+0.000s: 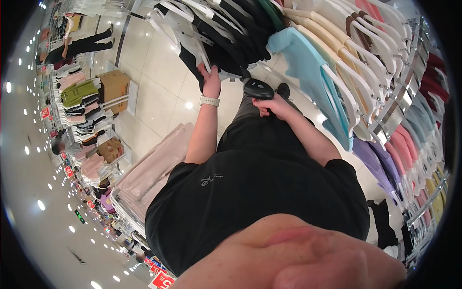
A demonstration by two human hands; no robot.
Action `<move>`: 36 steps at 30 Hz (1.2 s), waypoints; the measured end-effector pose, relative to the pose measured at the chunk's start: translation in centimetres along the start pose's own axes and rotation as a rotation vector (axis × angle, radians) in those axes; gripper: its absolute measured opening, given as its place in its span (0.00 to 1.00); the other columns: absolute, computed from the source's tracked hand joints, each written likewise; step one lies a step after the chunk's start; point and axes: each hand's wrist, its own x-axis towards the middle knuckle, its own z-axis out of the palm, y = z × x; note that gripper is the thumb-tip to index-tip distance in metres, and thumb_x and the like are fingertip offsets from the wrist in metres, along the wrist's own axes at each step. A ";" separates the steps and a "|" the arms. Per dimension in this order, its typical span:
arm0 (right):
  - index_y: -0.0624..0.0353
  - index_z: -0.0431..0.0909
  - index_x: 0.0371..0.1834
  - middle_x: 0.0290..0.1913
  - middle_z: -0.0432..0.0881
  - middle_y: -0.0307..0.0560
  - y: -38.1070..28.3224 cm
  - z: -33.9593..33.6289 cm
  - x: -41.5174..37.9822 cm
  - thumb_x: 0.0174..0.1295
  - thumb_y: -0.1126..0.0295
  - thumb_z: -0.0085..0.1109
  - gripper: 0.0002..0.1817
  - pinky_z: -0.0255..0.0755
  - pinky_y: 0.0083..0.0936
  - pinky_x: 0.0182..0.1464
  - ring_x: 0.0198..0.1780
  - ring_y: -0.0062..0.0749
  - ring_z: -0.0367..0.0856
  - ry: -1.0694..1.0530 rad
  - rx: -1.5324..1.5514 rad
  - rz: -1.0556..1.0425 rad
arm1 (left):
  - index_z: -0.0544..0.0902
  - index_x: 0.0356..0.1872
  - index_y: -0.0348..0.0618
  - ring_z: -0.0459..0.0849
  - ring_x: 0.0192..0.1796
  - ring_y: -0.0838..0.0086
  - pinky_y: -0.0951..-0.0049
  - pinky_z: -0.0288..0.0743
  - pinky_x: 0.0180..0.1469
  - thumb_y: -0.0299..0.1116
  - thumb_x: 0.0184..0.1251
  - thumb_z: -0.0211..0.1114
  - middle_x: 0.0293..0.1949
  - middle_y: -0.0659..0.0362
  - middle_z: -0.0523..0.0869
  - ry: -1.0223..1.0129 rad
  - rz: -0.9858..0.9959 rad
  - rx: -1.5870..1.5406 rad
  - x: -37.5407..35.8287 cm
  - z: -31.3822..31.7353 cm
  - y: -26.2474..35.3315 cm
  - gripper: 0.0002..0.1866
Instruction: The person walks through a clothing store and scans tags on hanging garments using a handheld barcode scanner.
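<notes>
On the left, my left hand, with a pale watch on its wrist, closes its fingers at the edge of a black garment. That garment hangs among dark clothes on white hangers, and a white strip lies along my fingers. In front of my body, my right hand is wrapped around a black handheld device. Its head is rounded and has small light marks on top; I cannot tell its exact kind. A light blue top hangs just right of the device.
Cream, purple and pink clothes hang along a metal rail on the right. Pale pink trousers hang close at my left. Further left are more racks, a cardboard box and a person in dark clothes. The floor is glossy tile.
</notes>
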 end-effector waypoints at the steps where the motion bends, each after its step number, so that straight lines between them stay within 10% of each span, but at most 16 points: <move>1: 0.57 0.78 0.41 0.19 0.68 0.33 -0.1 0.0 0.1 0.65 0.68 0.65 0.08 0.70 0.27 0.33 0.19 0.20 0.67 0.001 -0.009 0.001 | 0.62 0.72 0.39 0.71 0.69 0.52 0.57 0.62 0.73 0.42 0.74 0.58 0.68 0.43 0.69 0.001 0.001 0.023 -0.1 -0.1 0.2 0.31; 15: 0.59 0.78 0.42 0.19 0.70 0.34 -0.6 -0.3 -0.3 0.65 0.70 0.64 0.08 0.71 0.26 0.33 0.19 0.20 0.69 0.001 0.002 0.013 | 0.41 0.83 0.48 0.59 0.80 0.46 0.48 0.63 0.75 0.60 0.76 0.60 0.79 0.39 0.56 -0.180 -0.998 -1.070 -1.1 0.1 2.2 0.50; 18: 0.59 0.78 0.42 0.19 0.70 0.34 -0.5 -0.5 -0.3 0.64 0.70 0.65 0.08 0.71 0.27 0.33 0.19 0.20 0.69 -0.002 0.008 0.016 | 0.36 0.83 0.43 0.55 0.82 0.47 0.47 0.57 0.78 0.57 0.77 0.60 0.79 0.36 0.55 -0.583 -0.711 -1.217 -1.4 0.6 0.4 0.51; 28: 0.58 0.78 0.42 0.20 0.69 0.34 -0.2 -0.9 -0.5 0.64 0.69 0.65 0.08 0.70 0.26 0.34 0.20 0.21 0.68 0.003 0.024 0.041 | 0.36 0.83 0.39 0.56 0.81 0.56 0.65 0.52 0.80 0.33 0.70 0.72 0.79 0.39 0.52 -0.015 0.208 -0.189 -0.4 7.2 7.8 0.55; 31: 0.58 0.78 0.42 0.20 0.69 0.34 -0.1 -0.8 -0.4 0.64 0.68 0.65 0.09 0.71 0.26 0.35 0.20 0.21 0.69 0.006 0.010 0.033 | 0.40 0.83 0.39 0.64 0.78 0.57 0.68 0.56 0.78 0.32 0.75 0.65 0.76 0.42 0.62 -0.182 0.124 -0.368 1.3 6.6 7.6 0.47; 33: 0.58 0.78 0.43 0.20 0.69 0.34 -0.3 -0.7 -0.4 0.64 0.68 0.65 0.09 0.71 0.27 0.35 0.20 0.21 0.69 0.007 0.008 0.031 | 0.43 0.83 0.39 0.69 0.74 0.58 0.67 0.59 0.78 0.30 0.76 0.61 0.74 0.44 0.67 -0.242 0.038 0.162 2.6 5.7 4.1 0.43; 36: 0.58 0.78 0.44 0.20 0.69 0.34 -0.4 -0.8 -0.3 0.65 0.68 0.65 0.09 0.71 0.27 0.35 0.20 0.21 0.69 0.010 0.022 0.027 | 0.64 0.74 0.38 0.77 0.69 0.59 0.51 0.67 0.71 0.57 0.80 0.56 0.67 0.49 0.76 -0.039 -0.223 -0.438 2.4 6.0 1.2 0.36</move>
